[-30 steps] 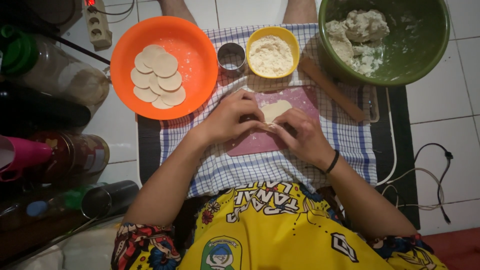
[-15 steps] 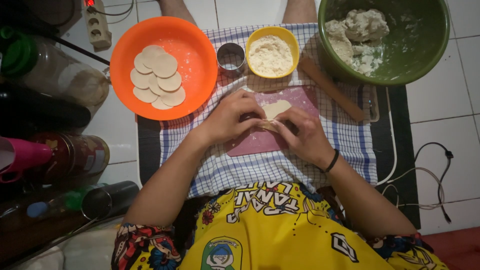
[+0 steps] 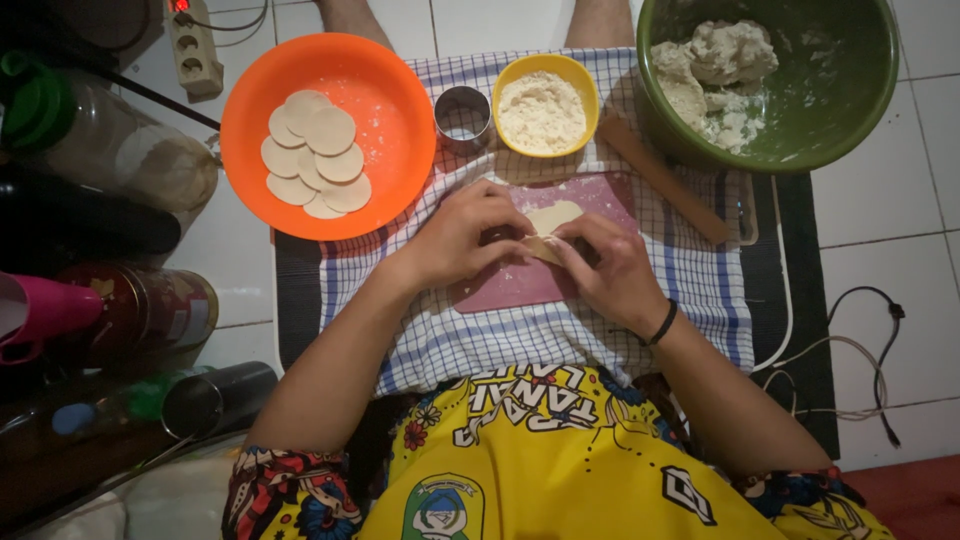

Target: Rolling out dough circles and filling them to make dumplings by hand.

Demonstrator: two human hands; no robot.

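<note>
Left hand [image 3: 462, 238] and right hand [image 3: 608, 268] pinching a soft pale dough round [image 3: 550, 222], folding it over the pink board [image 3: 520, 282], 1 steel ring cutter [image 3: 463, 117] lying beyond the board, orange plastic bowl [image 3: 395, 110] holding flat discs beyond-left.

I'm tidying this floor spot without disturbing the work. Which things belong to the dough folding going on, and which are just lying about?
In use:
left hand and right hand, both pinching the dough piece
pink board
orange plate of dough rounds
yellow flour bowl
green dough bowl
round cutter
rolling pin

Lying about:
power strip
jars and bottles
loose cable
</note>
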